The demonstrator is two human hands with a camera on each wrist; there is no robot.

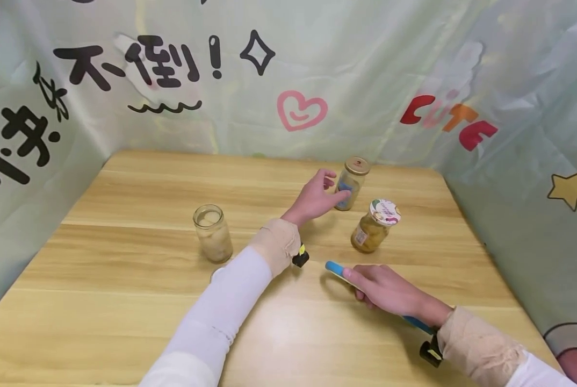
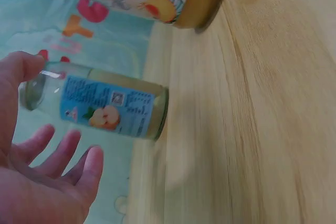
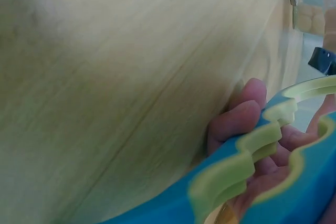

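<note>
My left hand (image 1: 317,196) reaches to a glass jar (image 1: 355,180) with a gold lid at the back of the table. Its fingers are spread beside the jar, thumb near the neck; whether the thumb touches the glass I cannot tell. In the left wrist view this jar carries a blue fruit label (image 2: 107,106). Lower right, my right hand (image 1: 387,287) grips a blue and pale green jar opener (image 3: 223,179) with stepped, toothed inner edges. Another jar (image 1: 369,232), with a white patterned lid and yellowish contents, stands between the two hands.
An uncapped glass jar (image 1: 214,242) with pale round pieces in liquid stands left of my left forearm. Next to it a round lid (image 1: 218,273) lies partly hidden under the white sleeve (image 1: 221,301). Printed cloth (image 1: 356,80) walls the wooden table (image 1: 100,279) at the back and sides.
</note>
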